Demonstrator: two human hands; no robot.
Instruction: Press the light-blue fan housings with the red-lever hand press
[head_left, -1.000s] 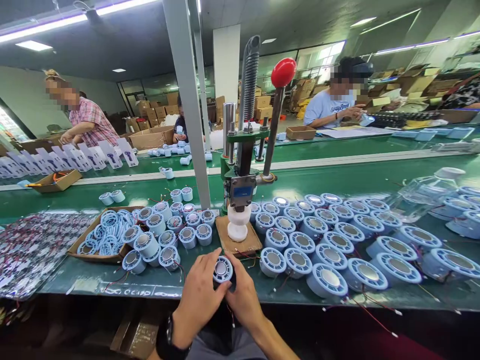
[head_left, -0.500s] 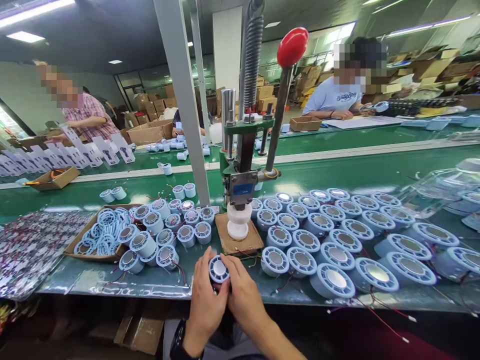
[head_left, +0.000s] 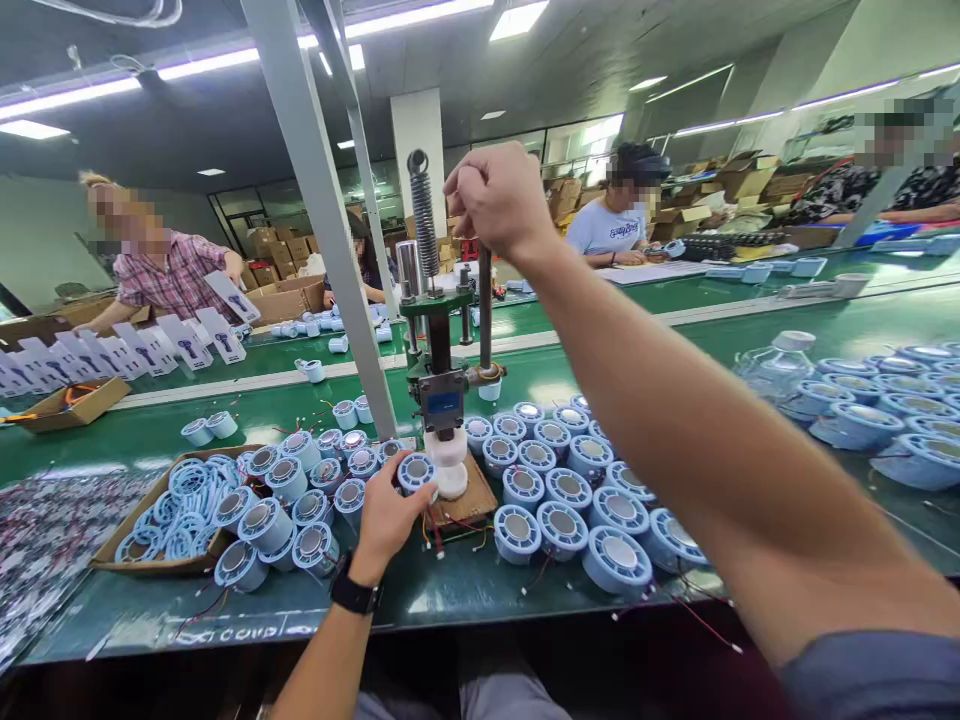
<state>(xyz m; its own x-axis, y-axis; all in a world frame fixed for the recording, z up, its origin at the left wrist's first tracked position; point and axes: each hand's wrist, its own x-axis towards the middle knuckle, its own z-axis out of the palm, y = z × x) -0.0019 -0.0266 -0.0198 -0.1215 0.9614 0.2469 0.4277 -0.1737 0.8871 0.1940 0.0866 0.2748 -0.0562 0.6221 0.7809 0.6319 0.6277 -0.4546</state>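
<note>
My left hand [head_left: 391, 515] grips a light-blue round motor housing [head_left: 416, 472] with a grey disc in its top, just left of the white press die [head_left: 448, 465]. Thin wires with a small plug dangle below it. Up high, my right hand [head_left: 501, 195] is closed over the top of the press lever [head_left: 486, 300]; the red knob is hidden inside the fist. The hand press [head_left: 441, 395] stands upright with its spring and green frame, over a brown base board [head_left: 472, 495].
Rows of similar blue housings [head_left: 566, 490] stand right of the press, more to its left. A cardboard box [head_left: 150, 565] holds blue rings [head_left: 191, 490]. A grey post [head_left: 322, 220] rises behind. Co-workers sit or stand across the green bench [head_left: 247, 625].
My hands have parted. The left has carried the blue housing forward to the press die; the right has risen from the housing to the lever's knob. The camera view has tilted up and shifted right.
</note>
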